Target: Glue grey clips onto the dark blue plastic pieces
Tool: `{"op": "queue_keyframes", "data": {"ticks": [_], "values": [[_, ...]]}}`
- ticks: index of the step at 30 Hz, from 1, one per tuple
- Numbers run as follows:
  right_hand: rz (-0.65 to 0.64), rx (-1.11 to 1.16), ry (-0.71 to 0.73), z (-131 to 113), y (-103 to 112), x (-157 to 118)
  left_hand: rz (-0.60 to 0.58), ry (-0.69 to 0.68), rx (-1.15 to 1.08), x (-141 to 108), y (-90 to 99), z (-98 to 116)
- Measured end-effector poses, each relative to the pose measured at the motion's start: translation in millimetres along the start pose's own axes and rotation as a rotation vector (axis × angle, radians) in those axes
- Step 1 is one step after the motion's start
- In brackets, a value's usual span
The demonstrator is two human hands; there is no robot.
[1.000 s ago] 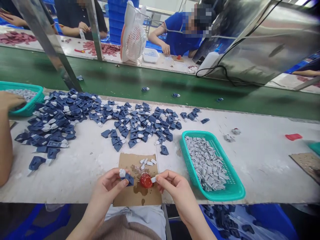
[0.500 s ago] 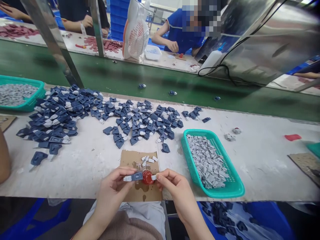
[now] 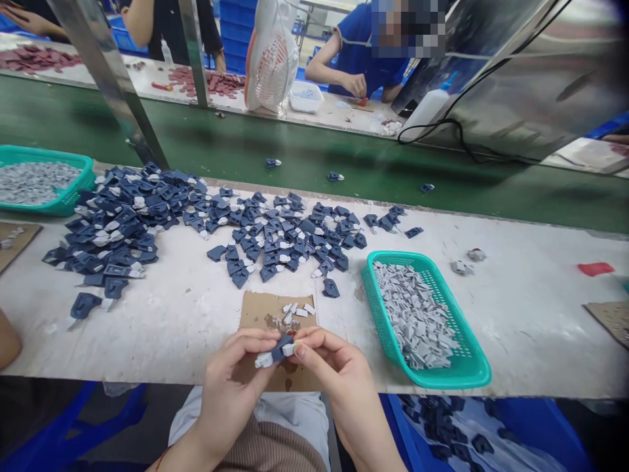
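Observation:
A dark blue plastic part (image 3: pixel 279 349) with a light grey end is pinched in my left hand (image 3: pixel 234 372). My right hand (image 3: pixel 339 370) grips a small light grey plastic piece (image 3: pixel 288 350) between thumb and fingers and holds it against the blue part. Both hands are closed and meet above a brown cardboard sheet (image 3: pixel 253 305). Several loose grey pieces (image 3: pixel 301 312) lie on the cardboard. Behind my fingers, the red round dish is mostly hidden.
A green basket (image 3: pixel 484 377) of grey pieces stands at the right, another (image 3: pixel 91 177) at the far left. Blue parts (image 3: pixel 122 223) are heaped across the table's left and middle. Beyond runs a green conveyor belt (image 3: pixel 206 141) carrying a few parts. A co-worker (image 3: pixel 354 65) sits opposite.
My right hand has brought the grey piece leftward from over the red dish to the blue part. The hands are now together, and the parts on the belt have shifted slightly left in view.

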State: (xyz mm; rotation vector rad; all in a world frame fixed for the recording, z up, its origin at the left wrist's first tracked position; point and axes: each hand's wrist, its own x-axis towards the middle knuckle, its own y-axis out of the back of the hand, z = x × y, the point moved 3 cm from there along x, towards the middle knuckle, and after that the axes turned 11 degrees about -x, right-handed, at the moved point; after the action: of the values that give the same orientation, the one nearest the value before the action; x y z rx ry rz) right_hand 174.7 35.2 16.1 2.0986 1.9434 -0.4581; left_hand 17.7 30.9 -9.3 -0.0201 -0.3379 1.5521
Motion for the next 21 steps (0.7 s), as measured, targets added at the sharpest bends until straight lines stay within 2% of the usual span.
{"op": "queue_keyframes", "data": {"ticks": [8,12,18,21], "values": [[0.026,-0.053,-0.004,-3.2,-3.6,-3.7,-0.022,-0.063,0.045,0.0,2.1,2.1],[0.006,-0.081,0.043,-6.7,-4.7,-3.1,-0.059,-0.105,0.092,0.2,4.9,3.6],[-0.07,-0.133,0.101,-7.8,-2.7,-1.4,-0.13,-0.14,0.134,1.4,9.6,6.2],[-0.116,-0.175,0.101,-14.7,-1.9,-2.0,-0.117,-0.129,0.123,3.9,9.5,8.2]]}}
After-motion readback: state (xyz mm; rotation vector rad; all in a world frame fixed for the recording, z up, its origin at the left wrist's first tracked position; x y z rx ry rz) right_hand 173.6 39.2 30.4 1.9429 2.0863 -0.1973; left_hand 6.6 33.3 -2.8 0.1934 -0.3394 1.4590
